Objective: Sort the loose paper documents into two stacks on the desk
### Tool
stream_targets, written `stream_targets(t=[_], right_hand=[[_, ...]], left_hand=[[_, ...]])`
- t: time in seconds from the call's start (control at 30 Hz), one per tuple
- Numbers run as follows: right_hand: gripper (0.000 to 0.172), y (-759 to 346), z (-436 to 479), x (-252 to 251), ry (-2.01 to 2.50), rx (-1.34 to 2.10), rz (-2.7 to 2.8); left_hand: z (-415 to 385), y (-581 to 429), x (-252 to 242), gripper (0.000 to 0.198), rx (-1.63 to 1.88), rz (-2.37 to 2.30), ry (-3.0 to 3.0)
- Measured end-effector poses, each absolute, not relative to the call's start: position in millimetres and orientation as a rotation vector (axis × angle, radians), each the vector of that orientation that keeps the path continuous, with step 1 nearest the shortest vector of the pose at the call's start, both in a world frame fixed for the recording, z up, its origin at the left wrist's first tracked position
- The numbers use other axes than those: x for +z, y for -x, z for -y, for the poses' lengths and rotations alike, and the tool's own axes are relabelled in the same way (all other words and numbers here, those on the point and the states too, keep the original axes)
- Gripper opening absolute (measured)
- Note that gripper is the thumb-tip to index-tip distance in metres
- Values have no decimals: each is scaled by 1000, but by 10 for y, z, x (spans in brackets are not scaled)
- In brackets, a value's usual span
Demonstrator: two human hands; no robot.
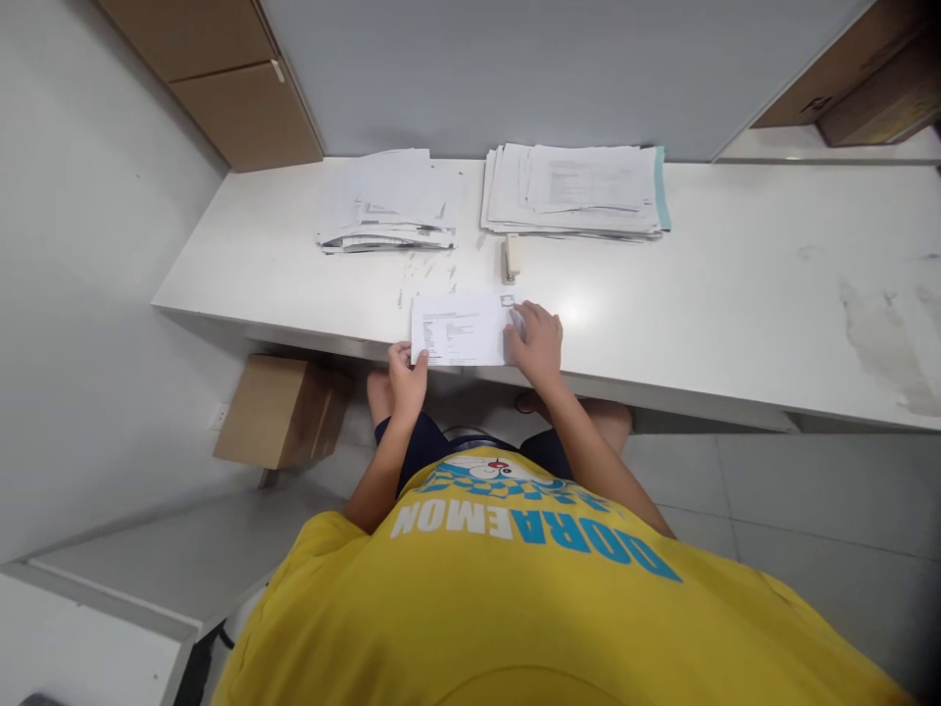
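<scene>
A white printed sheet of paper (470, 333) lies at the front edge of the white table, its lower edge close to my body. My left hand (409, 375) pinches its lower left corner, thumb on top and fingers curled beneath. At the right end, my right hand (538, 341) has its thumb on the paper and its bent fingers around the right edge. A pale stapler (512, 258) stands just beyond the paper, touched by neither hand.
Behind the stapler lie a left stack of papers (389, 201) and a right stack of papers (580, 191) with a teal edge. A grey panel (515, 78) rises at the table's back. Cardboard boxes (261, 412) sit below left, more at the upper corners. Stains mark the tabletop (706, 294).
</scene>
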State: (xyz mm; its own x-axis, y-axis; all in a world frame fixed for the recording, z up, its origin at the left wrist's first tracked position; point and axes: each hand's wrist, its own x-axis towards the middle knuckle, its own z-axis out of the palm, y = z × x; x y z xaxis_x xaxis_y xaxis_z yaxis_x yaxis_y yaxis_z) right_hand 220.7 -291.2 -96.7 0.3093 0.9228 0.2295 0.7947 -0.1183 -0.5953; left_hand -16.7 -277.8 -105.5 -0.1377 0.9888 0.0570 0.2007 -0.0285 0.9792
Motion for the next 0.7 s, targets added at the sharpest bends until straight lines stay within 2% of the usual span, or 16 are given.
stream_targets(t=[0.5,0.7], right_hand=[[45,-2301,2900,-1040,1901,281,1500],[46,-2321,2908,-1050,1888,302,1497]], left_hand=[[2839,189,-1087,38,1209,-1344,-1356],[2847,187,-1074,35,1220,-1318,-1414]])
